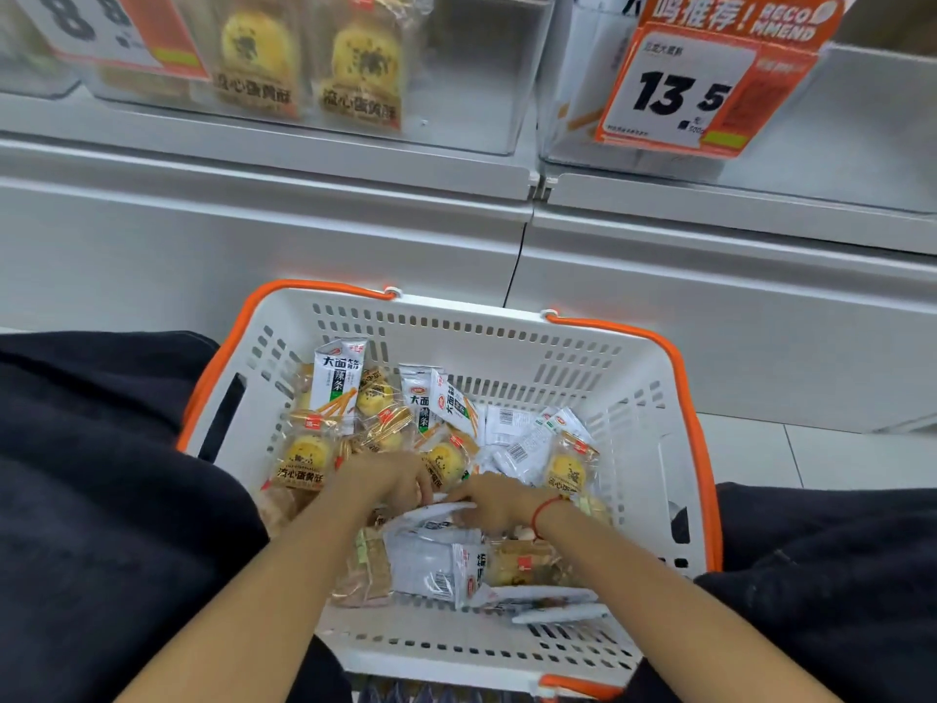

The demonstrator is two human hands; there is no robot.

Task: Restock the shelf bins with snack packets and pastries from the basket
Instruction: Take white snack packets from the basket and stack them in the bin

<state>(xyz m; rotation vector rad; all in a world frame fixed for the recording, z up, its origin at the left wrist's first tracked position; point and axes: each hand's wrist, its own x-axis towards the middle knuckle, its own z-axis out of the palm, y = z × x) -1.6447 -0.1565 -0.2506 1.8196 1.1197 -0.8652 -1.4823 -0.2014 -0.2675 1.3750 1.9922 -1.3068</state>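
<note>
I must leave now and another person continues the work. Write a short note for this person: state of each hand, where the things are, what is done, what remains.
Left hand: down in the basket, fingers curled among the packets; what it holds is not clear.
Right hand: also in the basket, fingers on a white snack packet.
Things: basket sits between the knees, with many white snack packets and yellow pastries still mixed inside.
Shelf: the left clear bin already has a few pastries; the right bin, under the 13.5 price tag, shows some packets.
Left to do: sort and move nearly everything from the basket into the matching bins.
</note>
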